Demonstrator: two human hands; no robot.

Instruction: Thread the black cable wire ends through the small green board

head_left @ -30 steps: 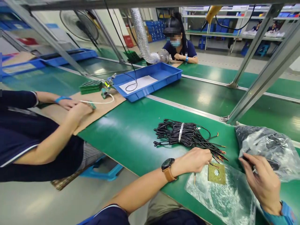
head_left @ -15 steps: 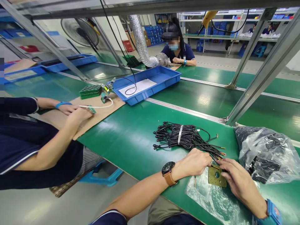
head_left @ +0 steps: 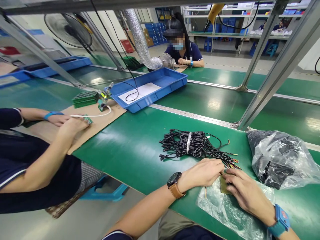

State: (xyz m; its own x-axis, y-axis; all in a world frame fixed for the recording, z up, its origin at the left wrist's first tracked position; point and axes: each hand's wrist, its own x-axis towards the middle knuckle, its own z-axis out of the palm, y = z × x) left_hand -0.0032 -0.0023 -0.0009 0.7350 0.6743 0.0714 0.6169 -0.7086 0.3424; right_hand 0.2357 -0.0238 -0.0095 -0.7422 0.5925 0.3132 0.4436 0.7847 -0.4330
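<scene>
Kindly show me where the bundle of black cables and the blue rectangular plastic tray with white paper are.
Bundle of black cables [head_left: 196, 146]: head view, on its coiled middle part.
Blue rectangular plastic tray [head_left: 162, 93]: head view, on its near wall.

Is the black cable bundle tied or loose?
Tied: a whitish band crosses the coils of the black cable bundle, though its coloured wire ends fan out near the left hand.
</scene>
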